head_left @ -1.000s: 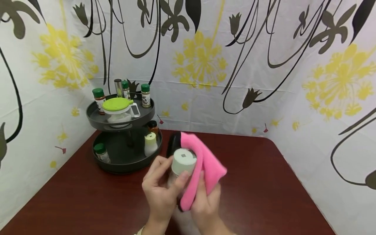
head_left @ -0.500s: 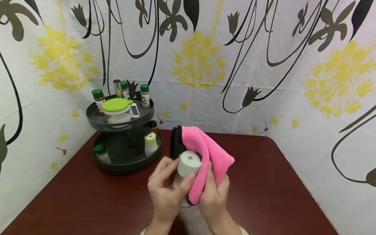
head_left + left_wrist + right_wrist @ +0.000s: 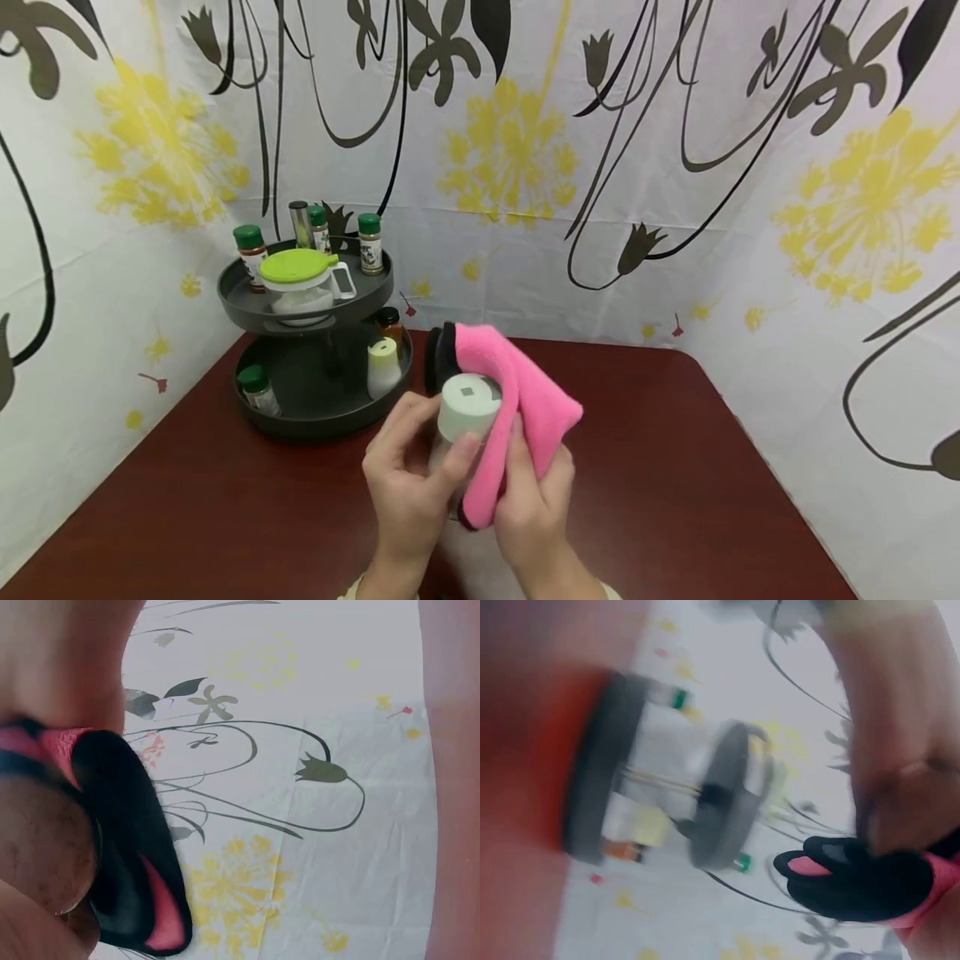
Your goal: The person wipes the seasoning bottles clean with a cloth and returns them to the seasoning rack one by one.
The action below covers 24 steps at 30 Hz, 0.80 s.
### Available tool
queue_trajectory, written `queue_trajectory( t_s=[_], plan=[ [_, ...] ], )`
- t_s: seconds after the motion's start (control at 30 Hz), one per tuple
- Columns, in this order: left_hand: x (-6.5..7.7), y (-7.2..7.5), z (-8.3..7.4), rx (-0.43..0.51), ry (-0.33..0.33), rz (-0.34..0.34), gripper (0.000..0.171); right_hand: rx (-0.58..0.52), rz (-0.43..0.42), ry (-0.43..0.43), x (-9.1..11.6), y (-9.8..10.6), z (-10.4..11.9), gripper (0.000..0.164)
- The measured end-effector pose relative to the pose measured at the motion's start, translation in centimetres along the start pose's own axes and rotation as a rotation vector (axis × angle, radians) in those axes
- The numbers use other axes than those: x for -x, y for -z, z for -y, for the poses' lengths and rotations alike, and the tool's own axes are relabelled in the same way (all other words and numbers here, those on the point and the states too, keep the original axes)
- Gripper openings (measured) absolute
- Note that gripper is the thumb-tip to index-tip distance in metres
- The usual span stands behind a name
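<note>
In the head view my left hand [image 3: 408, 483] grips a clear bottle with a pale green-white cap [image 3: 468, 404], thumb in front and fingers behind. A pink cloth [image 3: 536, 408] with a black underside is wrapped round the bottle's right side. My right hand [image 3: 532, 508] holds this cloth against the bottle, its thumb pressed on the pink face. Fingers under the cloth are hidden. The left wrist view has the bottle's round base [image 3: 45, 844] beside the cloth's black side [image 3: 127, 832]. Folded cloth [image 3: 862, 885] also shows in the blurred right wrist view.
A two-tier dark grey turntable rack [image 3: 322, 425] stands at the table's back left. Its tiers carry several spice jars and a white container with a lime-green lid [image 3: 298, 267]. The dark red table [image 3: 660, 467] meets a flower-print cloth backdrop.
Both hands, with bottle and cloth, shifted slightly right and then back left. The grip of each hand looks the same throughout, and the rack stands where it was.
</note>
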<state>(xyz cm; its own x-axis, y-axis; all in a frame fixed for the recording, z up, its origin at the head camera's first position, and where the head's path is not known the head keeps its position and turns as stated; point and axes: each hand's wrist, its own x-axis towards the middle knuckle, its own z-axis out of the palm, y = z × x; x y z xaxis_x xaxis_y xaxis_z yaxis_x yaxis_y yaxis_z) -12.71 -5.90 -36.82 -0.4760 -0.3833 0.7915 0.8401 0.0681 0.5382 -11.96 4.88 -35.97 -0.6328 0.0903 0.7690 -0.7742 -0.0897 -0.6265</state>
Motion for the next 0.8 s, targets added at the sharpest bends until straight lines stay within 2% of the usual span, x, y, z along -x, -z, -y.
queue_trajectory(
  t_s=[0.1,0.27,0.33,0.4,0.47,0.57,0.67,0.8],
  plan=[
    [0.2,0.2,0.1,-0.008,0.007,0.002,0.034,-0.003,0.001,0.000,-0.1,-0.2,-0.1,0.031],
    [-0.2,0.9,0.4,0.094,0.047,-0.074,0.034,-0.034,0.022,-0.067,3.3,-0.9,-1.8,0.033],
    [-0.4,0.8,0.5,0.099,0.079,-0.080,0.033,-0.005,-0.011,-0.113,4.1,-1.0,-2.2,0.033],
    [-0.2,0.5,0.5,0.045,0.121,-0.057,0.033,0.036,-0.054,-0.161,4.1,-0.8,-2.3,0.033],
    [0.3,0.1,0.5,-0.055,0.153,-0.004,0.033,0.053,-0.067,-0.182,3.7,-0.5,-2.3,0.033],
    [1.1,-0.6,0.6,-0.183,0.155,0.064,0.034,0.050,-0.052,-0.220,3.2,-0.2,-1.6,0.030],
    [1.5,-0.9,0.7,-0.195,0.127,0.094,0.040,0.061,-0.035,-0.221,3.5,-0.2,-0.8,0.029],
    [1.1,-0.8,0.6,-0.162,0.084,0.054,0.043,0.104,-0.023,-0.192,4.2,-0.1,-0.3,0.027]
  ],
)
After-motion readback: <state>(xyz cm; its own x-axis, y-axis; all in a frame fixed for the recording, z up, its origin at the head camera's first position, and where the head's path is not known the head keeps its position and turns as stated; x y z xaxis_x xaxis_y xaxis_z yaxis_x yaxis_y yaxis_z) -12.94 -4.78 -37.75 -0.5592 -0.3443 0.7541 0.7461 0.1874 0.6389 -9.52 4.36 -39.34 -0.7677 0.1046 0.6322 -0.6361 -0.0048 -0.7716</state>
